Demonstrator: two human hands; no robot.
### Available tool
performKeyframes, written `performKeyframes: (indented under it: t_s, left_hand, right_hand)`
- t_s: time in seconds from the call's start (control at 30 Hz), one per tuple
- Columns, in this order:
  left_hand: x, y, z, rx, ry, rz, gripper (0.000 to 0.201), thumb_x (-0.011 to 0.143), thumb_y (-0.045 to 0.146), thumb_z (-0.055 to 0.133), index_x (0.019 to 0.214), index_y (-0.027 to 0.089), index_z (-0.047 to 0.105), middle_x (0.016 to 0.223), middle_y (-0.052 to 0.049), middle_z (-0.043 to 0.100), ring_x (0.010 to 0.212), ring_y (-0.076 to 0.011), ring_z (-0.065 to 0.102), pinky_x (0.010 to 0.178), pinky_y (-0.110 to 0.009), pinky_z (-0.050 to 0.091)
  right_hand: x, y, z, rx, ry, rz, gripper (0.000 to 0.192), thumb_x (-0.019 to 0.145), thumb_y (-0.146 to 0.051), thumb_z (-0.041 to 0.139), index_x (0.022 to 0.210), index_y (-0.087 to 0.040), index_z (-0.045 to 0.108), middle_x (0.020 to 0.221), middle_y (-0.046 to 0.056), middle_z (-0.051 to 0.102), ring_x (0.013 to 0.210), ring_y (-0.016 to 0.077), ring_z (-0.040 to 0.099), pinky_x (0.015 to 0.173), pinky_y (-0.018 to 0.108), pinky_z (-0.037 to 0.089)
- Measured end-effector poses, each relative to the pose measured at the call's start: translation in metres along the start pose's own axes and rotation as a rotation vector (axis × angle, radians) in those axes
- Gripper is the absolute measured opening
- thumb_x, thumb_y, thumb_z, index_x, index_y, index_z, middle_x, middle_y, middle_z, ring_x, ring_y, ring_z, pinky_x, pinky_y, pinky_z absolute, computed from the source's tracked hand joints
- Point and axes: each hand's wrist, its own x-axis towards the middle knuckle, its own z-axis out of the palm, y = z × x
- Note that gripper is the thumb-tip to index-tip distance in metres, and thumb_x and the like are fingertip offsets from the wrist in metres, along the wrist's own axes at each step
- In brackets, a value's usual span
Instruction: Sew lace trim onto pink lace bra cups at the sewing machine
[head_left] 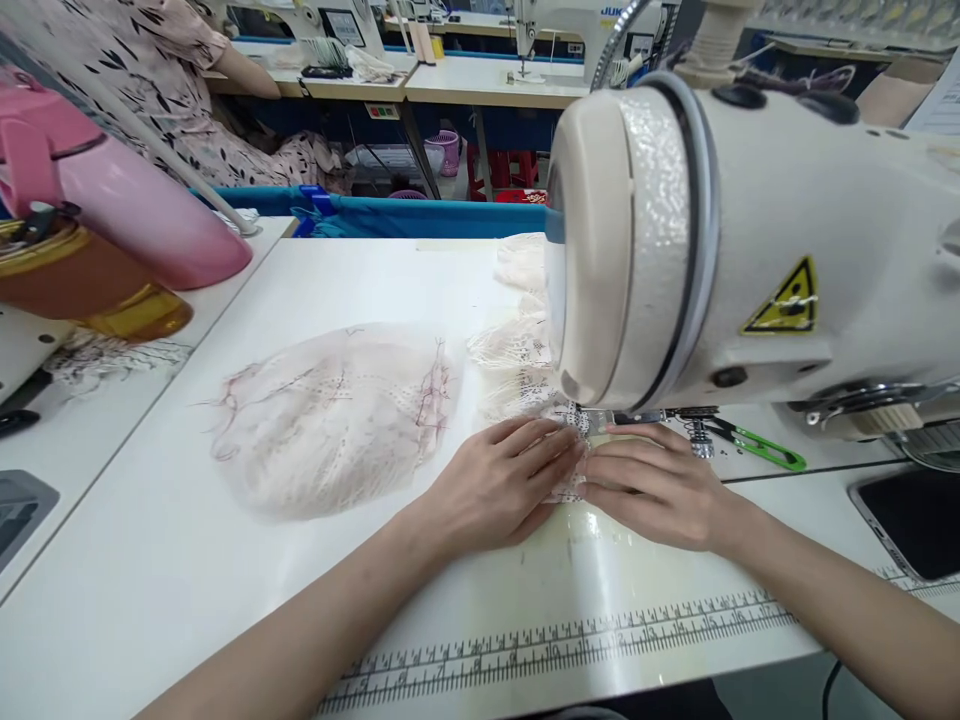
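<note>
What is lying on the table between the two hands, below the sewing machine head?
In the head view, a strip of white lace lies flat between the left hand and the right hand; both hands press it.

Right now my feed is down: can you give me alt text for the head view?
Both hands, left hand and right hand, press flat on a strip of white lace under the head of a cream sewing machine. A pile of sheer lace pieces lies left on the white table; green thread snips lie right.
</note>
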Motion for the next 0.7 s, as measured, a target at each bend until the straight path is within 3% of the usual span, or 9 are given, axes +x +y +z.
performKeyframes:
  t_s: [0.1,0.4,0.7]
  left_hand:
    - [-0.0004,-0.0006,-0.0007,-0.004,0.029,0.019,0.035,0.089,0.026,0.047,0.118,0.009,0.058,0.118,-0.009,0.065,0.113,-0.0238,0.059,0.097,-0.041,0.049]
    - [0.0009,0.0009,-0.0001,-0.017,-0.040,-0.006,0.038,0.088,0.025,0.050,0.121,0.007,0.056,0.126,-0.012,0.059,0.119,-0.0238,0.055,0.101,-0.038,0.047]
    - [0.0028,-0.0014,-0.0007,-0.042,-0.184,-0.030,0.048,0.089,0.031,0.045,0.133,0.010,0.046,0.134,-0.013,0.053,0.123,-0.0262,0.051,0.101,-0.044,0.046]
  right_hand:
    - [0.0020,-0.0001,-0.0013,0.006,-0.032,-0.022,0.017,0.077,-0.008,0.066,0.092,-0.016,0.065,0.097,0.002,0.072,0.094,0.0152,0.064,0.093,0.037,0.054]
    - [-0.0034,0.0021,0.0028,0.028,-0.061,-0.012,0.020,0.078,-0.009,0.065,0.098,-0.015,0.066,0.093,0.001,0.073,0.085,0.0118,0.066,0.092,0.032,0.054]
    - [-0.0028,0.0018,0.0031,-0.024,-0.067,0.016,0.013,0.084,-0.011,0.059,0.091,-0.019,0.066,0.086,-0.003,0.072,0.078,0.0099,0.065,0.082,0.028,0.056]
